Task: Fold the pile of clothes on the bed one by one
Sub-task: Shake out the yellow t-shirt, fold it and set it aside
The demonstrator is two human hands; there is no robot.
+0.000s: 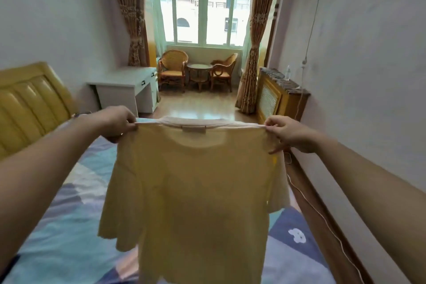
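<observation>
On my feed the fingers [129,122] of the left hand [117,122] are curled tight round the left shoulder seam of a pale yellow T-shirt [191,196], thumb side pinching the cloth at the top edge. The right hand [290,134] pinches the other shoulder, its thumb and forefinger closed on the seam while a lower finger points down along the sleeve edge. Between the two grips the neckline is pulled taut and level, with a small label [193,128] showing at the collar.

I see the shirt hanging free in the air at arm's length, spread flat and facing me, its sleeves drooping at either side and its hem running out of the bottom of the view. It hangs above the bed [69,233], which carries a blue and white patterned cover; I cannot tell whether the hem touches it.

Further out, a yellow padded headboard [30,104] stands at the left, a white surface [124,80] with drawers beside it. Beyond are two wicker chairs [173,69] around a small round table [199,69], under a wide window [200,11] framed by brown curtains [253,37]. A radiator cover [274,97] sits against the right wall.
</observation>
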